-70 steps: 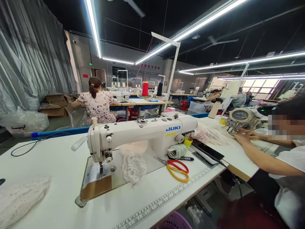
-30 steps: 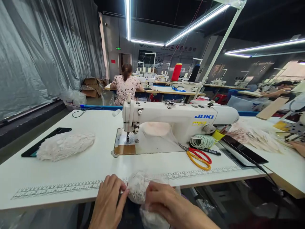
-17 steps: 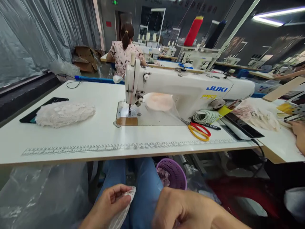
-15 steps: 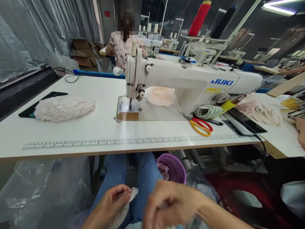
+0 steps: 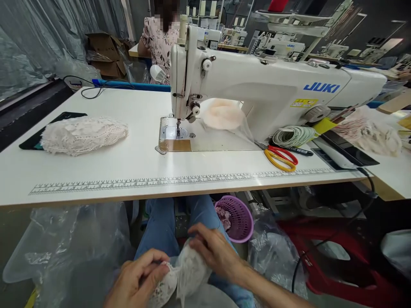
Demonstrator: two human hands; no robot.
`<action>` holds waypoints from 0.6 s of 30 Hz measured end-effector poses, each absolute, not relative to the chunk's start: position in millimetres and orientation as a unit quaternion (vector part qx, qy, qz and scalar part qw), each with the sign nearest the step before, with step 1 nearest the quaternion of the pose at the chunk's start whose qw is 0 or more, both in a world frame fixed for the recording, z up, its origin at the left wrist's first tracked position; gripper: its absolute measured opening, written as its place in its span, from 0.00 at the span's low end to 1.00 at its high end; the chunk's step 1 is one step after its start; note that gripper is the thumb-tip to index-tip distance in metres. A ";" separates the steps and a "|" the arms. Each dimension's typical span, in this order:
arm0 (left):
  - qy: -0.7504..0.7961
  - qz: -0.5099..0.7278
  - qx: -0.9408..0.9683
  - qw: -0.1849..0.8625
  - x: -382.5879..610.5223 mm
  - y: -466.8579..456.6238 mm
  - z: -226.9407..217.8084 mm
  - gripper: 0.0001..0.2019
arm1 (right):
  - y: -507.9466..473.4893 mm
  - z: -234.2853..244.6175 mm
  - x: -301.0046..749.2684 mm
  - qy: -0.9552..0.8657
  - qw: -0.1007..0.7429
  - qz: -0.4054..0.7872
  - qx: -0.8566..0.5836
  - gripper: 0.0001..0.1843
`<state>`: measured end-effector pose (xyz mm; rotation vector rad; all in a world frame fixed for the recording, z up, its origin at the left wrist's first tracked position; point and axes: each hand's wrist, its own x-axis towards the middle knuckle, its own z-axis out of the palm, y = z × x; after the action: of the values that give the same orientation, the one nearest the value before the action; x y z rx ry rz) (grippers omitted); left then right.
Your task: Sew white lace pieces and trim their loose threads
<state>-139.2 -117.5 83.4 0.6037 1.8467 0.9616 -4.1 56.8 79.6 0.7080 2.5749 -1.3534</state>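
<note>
Over my lap, my left hand [image 5: 141, 276] pinches the edge of a piece of white lace [image 5: 165, 285] between thumb and fingers. My right hand [image 5: 218, 252] is closed on a gathered bunch of white lace [image 5: 192, 267] just to the right. The two lace parts touch; whether they are one piece I cannot tell. Above them, on the table, stands a white sewing machine [image 5: 272, 79] with its needle and presser foot over the metal plate. A folded bundle of cream lace [image 5: 84, 134] lies at the table's left.
Red-and-yellow scissors [image 5: 281, 157] and a coil of pale cord [image 5: 293, 136] lie right of the needle. A printed ruler [image 5: 180, 181] runs along the table's front. Below stands a purple basket [image 5: 239, 220]. A person [image 5: 157, 47] sits beyond the machine.
My right hand has moved from a blurred position near my lap up to the lace and now grips a bunch of it. More lace shows between my hands. The view has tilted down.
</note>
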 end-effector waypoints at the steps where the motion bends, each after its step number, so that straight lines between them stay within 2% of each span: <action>1: 0.749 0.398 0.230 0.477 -143.3 -118.4 82.3 0.24 | 59.9 81.1 -3.3 0.860 0.068 -0.439 0.252 0.10; 3: 0.728 0.421 0.197 0.504 -151.8 -117.7 76.2 0.26 | 65.4 89.4 -0.4 0.858 0.086 -0.456 0.221 0.08; 7: 0.672 0.464 0.155 0.555 -159.2 -105.3 65.6 0.27 | 68.7 118.9 2.1 0.754 0.149 -0.639 -0.009 0.12; 9: 0.655 0.483 0.148 0.561 -155.3 -96.3 68.1 0.26 | 66.3 129.0 -2.2 0.702 0.142 -0.694 -0.073 0.14; 11: 0.636 0.501 0.142 0.570 -148.4 -89.1 75.6 0.26 | 63.2 130.1 -9.8 0.730 0.095 -0.675 -0.034 0.12; 14: 0.597 0.518 0.110 0.602 -139.9 -85.1 89.9 0.25 | 60.0 117.6 -21.0 0.808 0.019 -0.580 0.098 0.07; 18: 0.573 0.526 0.069 0.624 -138.8 -87.6 101.7 0.24 | 58.7 100.1 -26.3 0.831 0.003 -0.539 0.140 0.05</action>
<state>-138.8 -87.6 101.7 0.1591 1.3163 1.2066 -26.3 58.7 100.1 0.4392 2.6049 -1.6901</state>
